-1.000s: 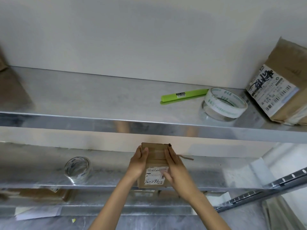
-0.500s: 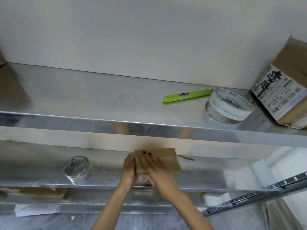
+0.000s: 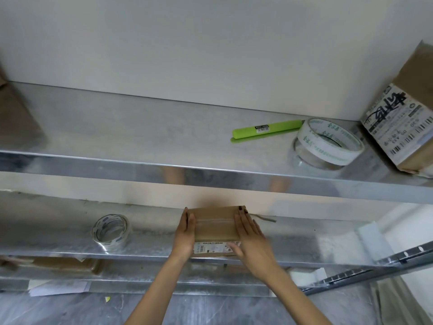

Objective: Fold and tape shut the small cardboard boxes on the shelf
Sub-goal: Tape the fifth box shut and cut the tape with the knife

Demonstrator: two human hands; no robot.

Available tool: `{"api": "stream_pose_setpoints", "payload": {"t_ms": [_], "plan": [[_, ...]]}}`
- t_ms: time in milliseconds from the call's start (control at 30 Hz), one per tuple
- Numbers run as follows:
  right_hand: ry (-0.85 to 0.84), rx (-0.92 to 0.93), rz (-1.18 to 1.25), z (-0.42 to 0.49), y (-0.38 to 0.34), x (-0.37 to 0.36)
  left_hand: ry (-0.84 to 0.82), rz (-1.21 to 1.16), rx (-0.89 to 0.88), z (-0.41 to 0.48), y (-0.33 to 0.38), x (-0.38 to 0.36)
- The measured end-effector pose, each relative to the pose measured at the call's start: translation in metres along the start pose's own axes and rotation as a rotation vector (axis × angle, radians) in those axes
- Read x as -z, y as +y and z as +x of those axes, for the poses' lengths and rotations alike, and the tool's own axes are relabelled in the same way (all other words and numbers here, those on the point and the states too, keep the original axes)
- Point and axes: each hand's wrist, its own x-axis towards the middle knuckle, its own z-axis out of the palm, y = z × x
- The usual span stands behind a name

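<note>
head view, metal shelving: a person's left hand (image 3: pixel 185 233) lies flat against the left end of a small cardboard box (image 3: pixel 215 224), fingers straight and together, dark-polished tips reaching its far corner. the box sits on the middle shelf (image 3: pixel 58 231), near the front lip, directly between the two hands. a strip of clear tape runs across its brown top and a white printed label shows on the near face. the right hand (image 3: pixel 251 240) presses the box's right end, palm down, fingers straight and slightly spread. neither hand curls round anything.

both shelves are bare, shiny sheet metal with folded front edges, and the upper edge mirrors the forearms. at far left on the upper shelf (image 3: pixel 117 127) a brown cardboard piece (image 3: pixel 16 113) shows at the frame's edge. left of the hands, on the middle shelf, a roll of clear tape (image 3: pixel 110 232) stands tilted. to the right on the upper shelf lie a slim lime-green stick (image 3: pixel 267 131) with a barcode sticker, a wide white printed tape roll (image 3: pixel 328 143) just beside it, and a tilted kraft parcel (image 3: pixel 403 123) with a scribbled-over shipping label.
</note>
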Motion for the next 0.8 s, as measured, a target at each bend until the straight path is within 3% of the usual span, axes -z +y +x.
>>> {"api": "stream_pose_setpoints", "payload": {"t_ms": [100,167,233,300,400,500,633,800], "plan": [[0.063,-0.103,0.492,-0.005,-0.013,0.003,0.048,-0.095,0.057,0.005,-0.002,0.008],[0.208,-0.111,0.653,-0.009,-0.023,0.015,0.017,-0.181,0.091,0.001,-0.002,0.010],[0.361,-0.011,0.537,-0.008,-0.028,0.028,-0.026,-0.121,0.094,-0.002,-0.005,0.003],[0.419,0.143,0.212,0.001,-0.036,0.033,-0.025,-0.045,0.124,-0.002,-0.004,-0.009],[0.190,0.264,-0.071,0.012,-0.061,0.028,-0.020,-0.141,0.129,-0.004,0.018,-0.021],[0.081,0.277,-0.107,0.012,-0.079,0.018,-0.089,-0.268,0.070,-0.006,0.033,-0.019],[0.059,0.298,-0.106,0.005,-0.078,0.020,-0.215,-0.029,-0.011,0.000,0.023,-0.009],[-0.018,0.192,-0.093,-0.003,-0.078,0.029,-0.281,0.112,0.034,0.000,0.029,-0.011]]}}
